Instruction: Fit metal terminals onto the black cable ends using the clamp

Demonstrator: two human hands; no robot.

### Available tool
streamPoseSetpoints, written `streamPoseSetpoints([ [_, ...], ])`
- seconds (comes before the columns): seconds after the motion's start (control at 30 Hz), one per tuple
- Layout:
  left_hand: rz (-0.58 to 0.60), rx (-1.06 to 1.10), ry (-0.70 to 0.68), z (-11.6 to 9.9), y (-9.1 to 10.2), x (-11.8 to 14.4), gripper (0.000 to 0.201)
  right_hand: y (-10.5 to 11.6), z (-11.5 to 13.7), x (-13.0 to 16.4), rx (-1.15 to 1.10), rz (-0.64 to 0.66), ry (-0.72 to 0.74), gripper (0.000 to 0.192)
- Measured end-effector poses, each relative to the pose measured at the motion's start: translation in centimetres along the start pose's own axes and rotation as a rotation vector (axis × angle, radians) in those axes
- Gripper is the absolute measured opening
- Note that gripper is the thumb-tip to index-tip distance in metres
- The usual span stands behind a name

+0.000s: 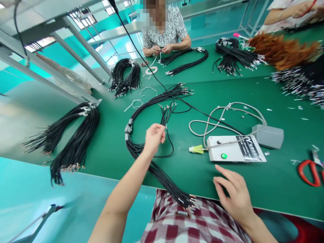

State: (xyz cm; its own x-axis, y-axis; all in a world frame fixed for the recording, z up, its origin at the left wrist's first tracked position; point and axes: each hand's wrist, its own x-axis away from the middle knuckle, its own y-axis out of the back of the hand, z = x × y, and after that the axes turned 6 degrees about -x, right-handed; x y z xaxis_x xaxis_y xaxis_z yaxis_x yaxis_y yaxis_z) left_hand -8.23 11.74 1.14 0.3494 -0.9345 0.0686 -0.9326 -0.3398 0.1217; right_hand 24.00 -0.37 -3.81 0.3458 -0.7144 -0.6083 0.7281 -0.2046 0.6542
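Note:
My left hand (154, 139) is closed in a pinch at a few black cables (165, 116), whose split, stripped ends fan out beyond the fingertips; the exact grip is partly hidden. One thin cable loops from there round the right of the hand. Behind and below my left wrist curves a long bundle of black cables (135, 150), tied at a band of white labels (128, 129), its near ends over the table edge at my lap. My right hand (235, 192) hovers with fingers apart, nothing in it, below a white box (225, 148) with a lit green button.
A yellow-green connector (196, 149), grey cord (194, 126) and grey adapter (272, 136) adjoin the box. Red-handled scissors (310, 172) lie right. Cable bundles (88, 130) lie left, with others farther back. A person (163, 33) works opposite; another (286, 17) sits at far right.

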Motion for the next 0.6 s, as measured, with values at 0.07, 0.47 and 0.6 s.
streamPoseSetpoints([
  [0.07, -0.127, 0.126, -0.002, -2.1, 2.0, -4.0, 0.017, -0.5, 0.0, 0.6, -0.071, 0.069, -0.013, 0.018],
  [0.47, -0.207, -0.353, -0.27, 0.9, -1.7, -4.3, 0.026, -1.1, -0.2, 1.2, -0.124, 0.118, -0.14, 0.018],
  [0.6, 0.464, -0.639, -0.64, 0.2, -5.7, 1.9, 0.016, -1.1, 0.0, 1.1, -0.126, 0.139, -0.158, 0.017],
])
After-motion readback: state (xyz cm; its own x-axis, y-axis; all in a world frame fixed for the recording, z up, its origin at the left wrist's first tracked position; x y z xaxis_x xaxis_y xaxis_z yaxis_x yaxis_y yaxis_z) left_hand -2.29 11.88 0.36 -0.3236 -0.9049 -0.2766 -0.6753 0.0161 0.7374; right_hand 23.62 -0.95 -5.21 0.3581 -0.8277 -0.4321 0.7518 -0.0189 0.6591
